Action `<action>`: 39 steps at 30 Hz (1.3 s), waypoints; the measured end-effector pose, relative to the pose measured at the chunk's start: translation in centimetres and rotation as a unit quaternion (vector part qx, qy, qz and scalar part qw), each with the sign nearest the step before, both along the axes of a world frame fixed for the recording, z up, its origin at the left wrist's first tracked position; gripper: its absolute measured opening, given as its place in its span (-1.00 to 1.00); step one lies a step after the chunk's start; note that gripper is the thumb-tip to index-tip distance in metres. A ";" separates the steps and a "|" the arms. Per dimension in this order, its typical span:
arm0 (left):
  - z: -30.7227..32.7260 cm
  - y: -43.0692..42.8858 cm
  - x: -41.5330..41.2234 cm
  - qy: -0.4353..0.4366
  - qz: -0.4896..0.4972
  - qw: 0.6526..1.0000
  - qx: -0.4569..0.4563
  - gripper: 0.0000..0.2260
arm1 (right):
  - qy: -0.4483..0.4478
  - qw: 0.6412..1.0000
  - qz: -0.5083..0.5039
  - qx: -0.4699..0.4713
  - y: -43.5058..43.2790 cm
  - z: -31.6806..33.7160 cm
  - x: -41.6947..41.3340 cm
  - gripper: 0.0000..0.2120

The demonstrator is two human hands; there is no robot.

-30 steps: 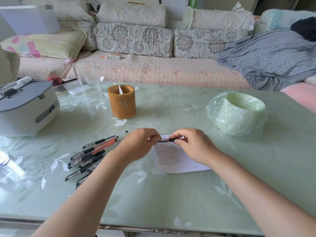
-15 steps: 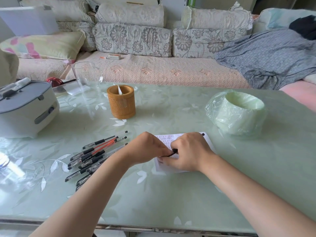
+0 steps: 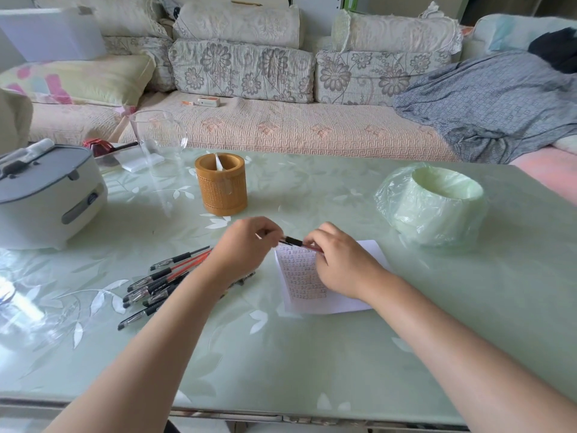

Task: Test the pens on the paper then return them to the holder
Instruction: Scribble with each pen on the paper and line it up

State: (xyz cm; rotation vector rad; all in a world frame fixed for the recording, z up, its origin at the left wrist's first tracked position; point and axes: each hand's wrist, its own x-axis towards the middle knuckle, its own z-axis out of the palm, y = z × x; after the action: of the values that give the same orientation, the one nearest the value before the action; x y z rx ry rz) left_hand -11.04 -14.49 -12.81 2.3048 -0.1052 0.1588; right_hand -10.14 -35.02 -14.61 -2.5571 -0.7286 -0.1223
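My right hand [image 3: 342,264] grips a pen [image 3: 293,241] with a black grip, held level just above the top edge of the white paper [image 3: 346,303]. The paper is covered with rows of small test marks. My left hand [image 3: 246,245] is pinched at the pen's tip end around a small clear piece that looks like the pen's cap. A pile of several black and red pens [image 3: 162,281] lies on the table left of my left forearm. The round bamboo-coloured holder [image 3: 221,187] stands behind the hands, with one white item in it.
A white and grey appliance [image 3: 46,195] sits at the left. A clear glass jug [image 3: 159,140] stands behind the holder. A green roll wrapped in plastic [image 3: 434,201] sits at the right. A sofa runs along the glass table's [image 3: 281,364] far side.
Half a second ago both hands were down on the paper with the pen. Now they have lifted toward the paper's top edge, holding the pen level between them.
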 end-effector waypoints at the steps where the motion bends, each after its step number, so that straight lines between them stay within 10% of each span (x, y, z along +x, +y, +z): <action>1: -0.2 0.5 0.3 -0.012 0.020 1.000 -0.009 -0.91 | 0.004 1.000 -0.012 0.008 -0.1 0.0 0.2 -0.74; 7: -1.2 0.7 0.4 -0.058 0.104 0.993 0.014 -0.69 | 0.016 0.993 -0.113 -0.006 -0.5 -0.5 1.2 -0.87; 17: -2.8 0.0 -1.1 0.050 -0.133 0.943 0.300 -0.17 | 0.056 0.969 -0.221 0.098 4.1 0.3 4.5 -0.90; 39: -1.4 12.9 -1.4 0.006 0.080 0.968 0.239 -0.78 | -0.003 0.989 -0.064 -0.135 13.5 0.8 7.1 -0.79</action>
State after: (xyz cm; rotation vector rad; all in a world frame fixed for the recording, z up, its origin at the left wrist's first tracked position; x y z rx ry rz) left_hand -12.44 -1.56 -14.18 2.7968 0.0577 0.2211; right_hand -3.01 -21.48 -13.80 -2.8641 -0.6178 -0.0768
